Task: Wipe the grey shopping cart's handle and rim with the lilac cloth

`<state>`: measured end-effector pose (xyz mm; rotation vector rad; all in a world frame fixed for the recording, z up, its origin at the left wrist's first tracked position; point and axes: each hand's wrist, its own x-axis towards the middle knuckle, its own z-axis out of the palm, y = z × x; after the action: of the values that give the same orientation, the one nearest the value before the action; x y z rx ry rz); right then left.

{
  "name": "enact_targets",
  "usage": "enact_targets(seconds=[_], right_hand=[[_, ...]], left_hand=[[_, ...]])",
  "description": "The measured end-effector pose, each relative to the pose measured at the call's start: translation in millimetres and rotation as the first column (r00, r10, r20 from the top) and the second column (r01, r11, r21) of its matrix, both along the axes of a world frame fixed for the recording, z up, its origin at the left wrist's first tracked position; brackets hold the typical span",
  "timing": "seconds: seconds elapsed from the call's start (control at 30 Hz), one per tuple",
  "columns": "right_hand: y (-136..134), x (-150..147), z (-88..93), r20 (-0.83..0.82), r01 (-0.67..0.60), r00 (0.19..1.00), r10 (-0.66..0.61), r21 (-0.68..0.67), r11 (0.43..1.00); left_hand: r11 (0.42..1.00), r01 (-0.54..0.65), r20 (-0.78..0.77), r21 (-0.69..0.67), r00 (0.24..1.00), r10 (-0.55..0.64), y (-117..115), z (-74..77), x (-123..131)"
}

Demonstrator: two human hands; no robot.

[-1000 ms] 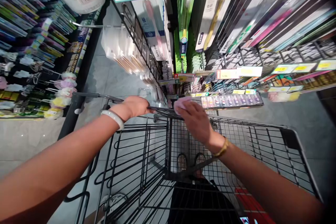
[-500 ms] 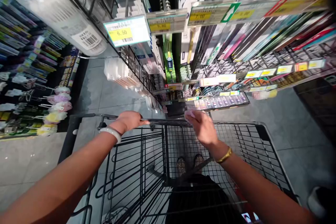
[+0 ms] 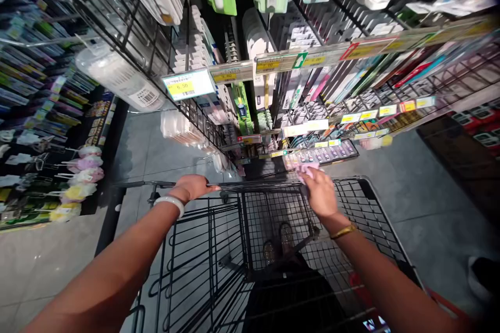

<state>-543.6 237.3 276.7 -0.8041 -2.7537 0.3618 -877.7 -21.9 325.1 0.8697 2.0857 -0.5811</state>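
Note:
A black wire shopping cart (image 3: 211, 229) stands right in front of me. My left hand (image 3: 194, 186), with a pale bangle at the wrist, is closed around the cart's far rim. Between the fingers of my right hand (image 3: 321, 193) is a small pink item (image 3: 308, 170), too blurred to tell its kind. That hand is closed on it, at the far rim on the right side. A gold bracelet (image 3: 344, 231) circles the right wrist. Through the mesh my shoes (image 3: 286, 237) show on the floor.
Ahead is a shelf rack of hanging packs with price tags (image 3: 188, 85). A clear jar with a barcode (image 3: 125, 78) sits in a side wire basket. At left hang pastel bath puffs (image 3: 84, 174). Grey tile floor (image 3: 429, 197) lies right, where another person's shoe (image 3: 480, 276) shows.
The view has shifted, so more upper packs on the rack show. My right hand has moved a little rightward with the pink item. My left hand stays on the rim.

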Motion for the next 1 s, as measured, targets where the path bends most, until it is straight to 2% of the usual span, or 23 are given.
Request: enact_targets(seconds=[0.1,0.2,0.27,0.3,0.37,0.43,0.5,0.57,0.63,0.7,0.77,0.9,0.93,1.0], right_hand=[[-2.0,-3.1,-3.3,-0.008,0.103,0.995,-0.103,-0.005,0.995],[-18.9,-22.0,-5.9,-0.016,-0.030,0.999,0.029,-0.042,0.999],[-16.1,-21.3,-4.2,-0.015,-0.128,0.992,0.127,-0.062,0.990],[-9.0,-15.4,-2.9,-0.012,-0.137,0.991,0.136,-0.065,0.988],[11.1,3.1,-1.2,-0.005,-0.047,0.999,0.047,-0.053,0.997],[27.5,19.4,-2.4,-0.004,0.119,0.993,-0.119,-0.024,0.993],[31.2,23.9,-6.2,-0.003,0.215,0.977,-0.215,0.000,0.977],[25.5,17.7,-10.3,0.017,0.158,0.987,-0.158,0.002,0.987],[22.6,10.6,-11.8,0.051,0.009,0.999,-0.008,-0.016,1.000],[33.0,12.9,-9.2,0.085,-0.101,0.991,0.103,-0.030,0.994],[56.5,28.6,-4.5,0.117,-0.100,0.988,0.102,-0.023,0.995],[103.7,82.3,-1.1,0.171,0.081,0.981,-0.086,0.037,0.996],[108.6,97.0,-2.6,0.191,0.089,0.977,-0.096,0.042,0.995],[107.7,126.9,-7.5,0.247,0.033,0.968,-0.038,0.022,0.999]], left_hand=[[1.000,-0.007,0.001,-0.016,1.000,0.007,2.9,5.3,2.3],[0.999,-0.013,0.000,-0.046,1.000,0.013,8.1,13.7,5.0],[0.997,-0.016,0.002,-0.076,1.000,0.016,11.6,18.0,6.1],[0.996,-0.018,0.003,-0.093,1.000,0.018,13.0,19.3,6.3],[0.992,-0.021,0.010,-0.122,1.000,0.023,15.3,20.1,5.6],[0.990,-0.027,0.021,-0.136,0.999,0.030,16.7,19.0,3.7],[0.990,-0.036,0.031,-0.139,0.999,0.040,17.4,17.0,1.1],[0.990,-0.045,0.034,-0.137,0.998,0.050,17.6,15.0,-1.2],[0.990,-0.051,0.032,-0.134,0.998,0.055,17.1,13.8,-2.5],[0.990,-0.052,0.027,-0.128,0.998,0.056,16.1,13.4,-2.8],[0.992,-0.049,0.023,-0.117,0.998,0.052,14.9,13.4,-2.6],[0.994,-0.046,0.021,-0.103,0.999,0.048,13.5,12.7,-4.0],[0.993,-0.047,0.022,-0.105,0.999,0.050,13.6,12.3,-4.7],[0.993,-0.052,0.024,-0.110,0.998,0.055,14.1,11.3,-6.5]])
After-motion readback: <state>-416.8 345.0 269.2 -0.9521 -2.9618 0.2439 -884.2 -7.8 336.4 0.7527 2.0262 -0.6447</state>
